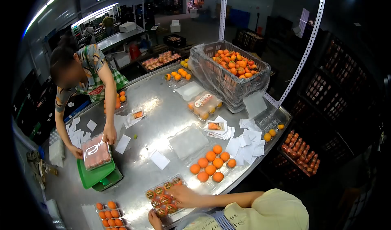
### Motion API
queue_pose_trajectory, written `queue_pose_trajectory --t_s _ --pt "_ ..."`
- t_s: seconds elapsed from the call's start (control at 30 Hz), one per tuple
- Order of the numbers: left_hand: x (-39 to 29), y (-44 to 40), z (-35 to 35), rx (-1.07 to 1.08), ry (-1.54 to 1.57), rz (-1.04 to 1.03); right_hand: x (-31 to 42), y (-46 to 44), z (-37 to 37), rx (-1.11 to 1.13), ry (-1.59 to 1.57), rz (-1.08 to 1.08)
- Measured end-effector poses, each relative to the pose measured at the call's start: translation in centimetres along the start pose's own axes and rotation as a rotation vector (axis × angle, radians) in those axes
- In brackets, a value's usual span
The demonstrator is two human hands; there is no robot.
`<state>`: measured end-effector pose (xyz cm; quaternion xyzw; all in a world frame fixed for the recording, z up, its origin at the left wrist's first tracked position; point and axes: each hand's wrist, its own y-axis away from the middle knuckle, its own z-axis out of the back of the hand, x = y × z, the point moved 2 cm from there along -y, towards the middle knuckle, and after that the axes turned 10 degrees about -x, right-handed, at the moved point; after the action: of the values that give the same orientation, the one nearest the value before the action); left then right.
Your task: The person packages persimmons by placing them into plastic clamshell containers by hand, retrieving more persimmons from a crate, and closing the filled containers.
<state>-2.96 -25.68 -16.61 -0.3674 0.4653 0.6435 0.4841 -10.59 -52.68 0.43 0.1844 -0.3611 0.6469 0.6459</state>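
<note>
Closest to the lens is a pale yellow sleeve (281, 207), and the right hand (185, 196) on that arm is over the fruit tray (164, 199) on the near side of the metal table (136, 163). Fingers are blurry (honestly can't tell if they're pinching anything). The left hand (154, 220) is by the tray's near edge, grip also unclear. A cluster of orange fruit (210, 165) sits further right. Across from that, a co-worker's hands (110, 135) hold a clear-wrapped pack (97, 152).

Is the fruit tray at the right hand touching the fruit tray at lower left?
Apart. The head view shows bare metal tabletop between the stickered fruit tray and the lower-left fruit tray.
</note>
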Motion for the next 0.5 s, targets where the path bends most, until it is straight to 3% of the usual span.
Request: queue_pose_trajectory --t_s 0.03,0.1,0.23,0.37,0.5 --pt "3.9 -1.4 1.2 0.050 0.021 0.029 0.9 0.2 -2.5 0.085 0.022 0.138" --pt "-0.8 0.9 1.8 0.265 -0.187 0.281 1.5 0.5 -7.2 0.159 0.127 0.398" --pt "-5.9 5.5 1.7 0.306 0.050 0.284 -0.1 0.4 -15.6 0.174 0.288 0.685" --pt "-3.9 6.1 2.1 0.295 0.239 0.291 2.4 -1.3 -14.4 0.355 0.345 0.548" --pt "-5.6 6.3 1.4 0.174 0.262 0.289 1.8 -2.0 -17.6 0.242 0.446 0.472"
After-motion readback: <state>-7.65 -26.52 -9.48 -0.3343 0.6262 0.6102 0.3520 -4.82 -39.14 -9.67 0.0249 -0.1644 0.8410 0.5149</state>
